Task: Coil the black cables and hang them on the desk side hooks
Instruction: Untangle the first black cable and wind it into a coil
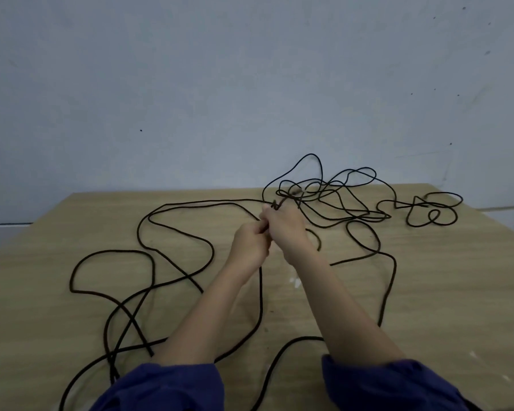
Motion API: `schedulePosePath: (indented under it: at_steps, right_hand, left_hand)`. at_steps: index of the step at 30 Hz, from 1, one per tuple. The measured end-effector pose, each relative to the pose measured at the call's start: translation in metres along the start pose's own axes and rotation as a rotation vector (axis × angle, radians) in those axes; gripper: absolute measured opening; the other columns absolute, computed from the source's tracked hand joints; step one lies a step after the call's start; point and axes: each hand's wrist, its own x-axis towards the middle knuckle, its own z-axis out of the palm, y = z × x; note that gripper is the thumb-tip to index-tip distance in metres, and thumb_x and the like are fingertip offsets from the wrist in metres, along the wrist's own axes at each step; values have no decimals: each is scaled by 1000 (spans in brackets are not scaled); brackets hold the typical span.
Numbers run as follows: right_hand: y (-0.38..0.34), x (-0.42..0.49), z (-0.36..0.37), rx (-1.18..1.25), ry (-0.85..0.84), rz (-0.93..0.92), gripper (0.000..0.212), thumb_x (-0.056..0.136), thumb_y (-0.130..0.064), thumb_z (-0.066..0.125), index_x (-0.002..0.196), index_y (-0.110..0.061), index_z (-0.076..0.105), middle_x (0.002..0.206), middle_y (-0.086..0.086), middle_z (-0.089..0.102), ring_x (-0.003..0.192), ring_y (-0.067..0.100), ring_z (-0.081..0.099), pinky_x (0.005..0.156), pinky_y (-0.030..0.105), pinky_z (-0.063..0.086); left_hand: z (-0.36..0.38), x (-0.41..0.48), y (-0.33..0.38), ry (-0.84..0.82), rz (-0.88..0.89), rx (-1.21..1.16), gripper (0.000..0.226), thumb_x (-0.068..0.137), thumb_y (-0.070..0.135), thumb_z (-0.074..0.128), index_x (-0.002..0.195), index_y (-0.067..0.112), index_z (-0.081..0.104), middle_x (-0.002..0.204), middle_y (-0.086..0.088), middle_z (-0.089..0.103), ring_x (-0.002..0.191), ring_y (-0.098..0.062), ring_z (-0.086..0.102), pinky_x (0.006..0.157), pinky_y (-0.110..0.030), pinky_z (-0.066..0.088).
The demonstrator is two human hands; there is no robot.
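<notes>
We have both hands together above the middle of the wooden desk [442, 277], knuckles almost touching. Our left hand [248, 241] is curled into a fist round a strand of the black cable [261, 292], which drops from under the fist and runs down the desk towards us. Our right hand [285, 229] sits just beside it and a little farther forward, its fingertips [267, 209] pinched on the cable where it leads off into the tangle [333, 200]. Both hands are clamped on cable.

None of the cable is coiled. To our left it lies flat on the desk in wide, loose loops that cross one another, and one loose end [152, 354] lies near our left sleeve [166, 387]. The tangle is bunched at the far edge of the desk, right of centre, with some loops standing up against the grey-blue wall [190, 84]. A smaller knot of loops [431, 207] lies farther right, joined to the tangle by a strand. Another loose end [331, 264] lies just right of our right forearm. We cannot tell whether this is one length or several. Our right sleeve [392, 384] is dark blue, like the left one.
</notes>
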Motion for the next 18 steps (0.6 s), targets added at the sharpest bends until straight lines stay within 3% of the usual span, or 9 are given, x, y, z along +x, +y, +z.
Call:
schedulePosePath:
  at_steps: [3,6,8,11,14,16,18]
  right_hand:
    - [-3,19,-8,297,160,71,33,94,-19,49,66,-4,60,64,6,55,59,19,50,66,39,49]
    - [-5,25,-18,578,-12,151,38,100,-30,41,78,-3,56,74,11,60,66,22,58,67,40,55]
    - [-6,22,-18,702,-157,197,40,100,-32,37,83,0,52,78,17,60,69,27,61,56,36,56]
    - [-10,17,-17,859,-194,231,39,102,-28,34,79,-1,51,68,11,59,60,20,59,49,27,54]
    - [-11,5,-16,716,-305,142,33,100,-21,38,75,-6,54,58,1,46,44,10,43,48,23,40]
    - [-9,-8,-13,557,-458,95,29,98,-17,43,75,-6,56,51,-1,44,42,10,39,47,23,35]
    - [-6,-18,-11,412,-580,50,22,96,-15,46,79,-5,56,47,-2,46,41,10,39,45,22,36]
  left_hand:
    - [-14,-1,1,47,72,-37,31,96,16,48,69,18,63,41,11,41,38,-2,34,45,-20,29]
    - [-29,1,8,104,125,-46,28,94,18,52,69,15,65,46,6,41,39,-2,32,44,-17,29]
    - [-36,0,10,-22,149,80,27,90,15,59,64,17,65,54,2,52,42,-1,37,47,-20,32]
    - [-45,-5,15,-386,-52,192,25,90,17,59,68,6,66,66,-1,65,54,-3,53,52,-21,45]
    - [-52,-2,21,-385,-311,-161,47,95,44,40,79,5,62,80,-7,65,73,-17,60,69,-36,51]
    - [-51,5,25,-268,-332,-407,54,95,53,29,80,11,59,64,-1,64,63,-16,61,62,-31,50]
    - [-47,9,32,-138,-283,-622,43,99,40,33,78,9,55,52,1,62,53,-15,61,49,-24,51]
